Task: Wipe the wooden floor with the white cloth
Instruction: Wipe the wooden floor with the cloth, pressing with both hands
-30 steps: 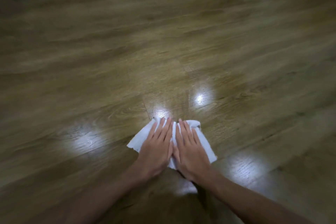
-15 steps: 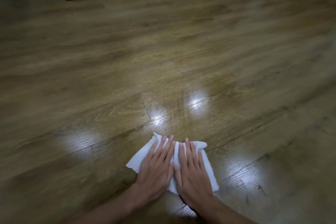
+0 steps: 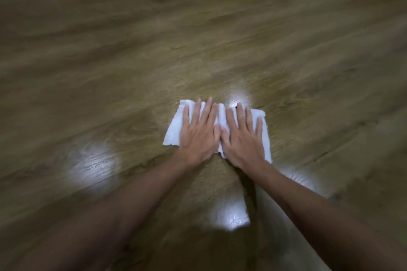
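— Where's the white cloth (image 3: 174, 130)?

— Flat on the wooden floor (image 3: 220, 35), mid-frame. The left hand (image 3: 199, 136) and right hand (image 3: 242, 141) press it with palms down and fingers spread, clasping nothing.

— How far along?

— Mid-wipe, I'd judge; bright glare patches mark the boards, most of the planks look untouched, and blur hides the room.

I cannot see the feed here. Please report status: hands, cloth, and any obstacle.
Left hand and right hand flat, fingers spread, side by side on white cloth. Cloth spread on wooden floor. No obstacle in view.
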